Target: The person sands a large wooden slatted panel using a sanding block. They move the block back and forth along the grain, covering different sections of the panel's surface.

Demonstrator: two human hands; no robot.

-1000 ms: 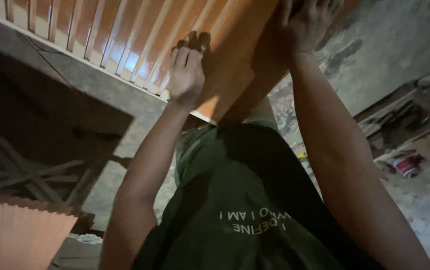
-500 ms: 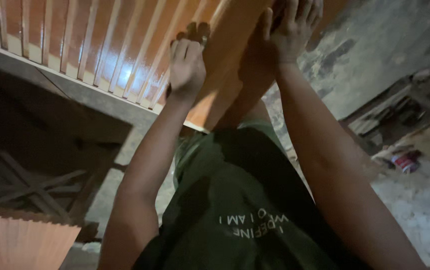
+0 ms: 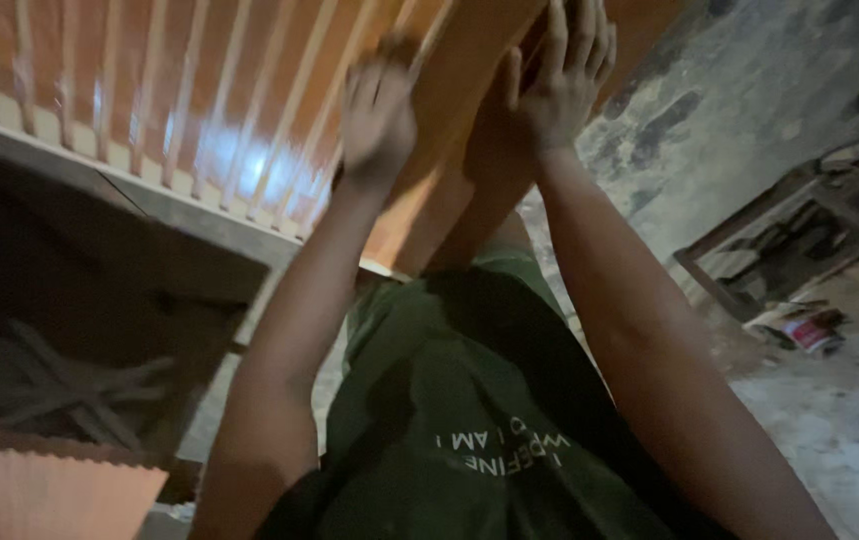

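At twelve o'clock of our view, we keep the left hand (image 3: 377,115) and the right hand (image 3: 561,85) open and flat against the orange board (image 3: 449,110) beside the slatted panel (image 3: 179,110), pressing evenly so it does not tilt.

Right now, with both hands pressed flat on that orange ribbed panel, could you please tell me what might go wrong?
1. The left hand and right hand lie open on the orange ribbed wooden panel rather than gripping it, so it might slip or tip.
2. The view is dim and blurred, so fingers could be pinched at the smooth orange board between the hands.
3. Debris and a red can lie on the grey concrete floor; a backward step could stumble.
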